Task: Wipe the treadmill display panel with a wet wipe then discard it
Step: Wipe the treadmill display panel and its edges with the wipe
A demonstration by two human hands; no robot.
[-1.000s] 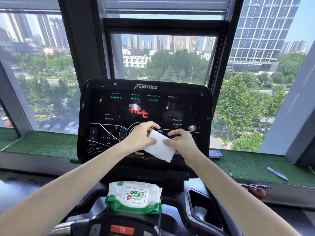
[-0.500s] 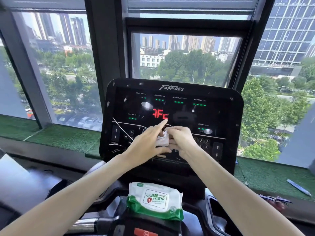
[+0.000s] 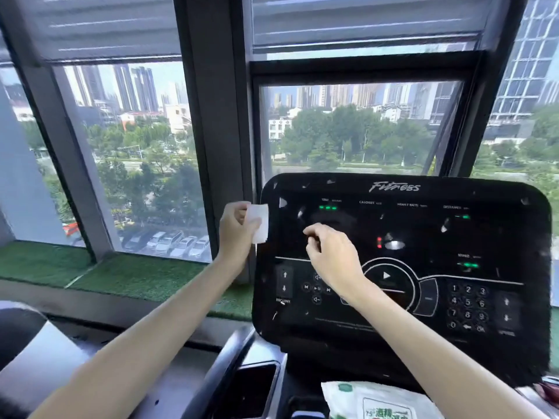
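Note:
The black treadmill display panel (image 3: pixel 423 252) fills the right half of the view, with green and red lights lit. My left hand (image 3: pixel 236 231) holds a folded white wet wipe (image 3: pixel 260 223) at the panel's upper left edge. My right hand (image 3: pixel 331 255) hovers in front of the panel's left part, fingers loosely curled, holding nothing. I cannot tell whether it touches the panel.
A green and white wet wipe pack (image 3: pixel 378 403) lies on the console below the panel. A dark cup holder (image 3: pixel 251 388) sits to its left. Green artificial turf (image 3: pixel 136 276) covers the window ledge behind, with large windows above.
The hands separated: the left hand carried the folded wipe up and left to the panel's corner, and the right hand let go of it. The camera view swung to the left.

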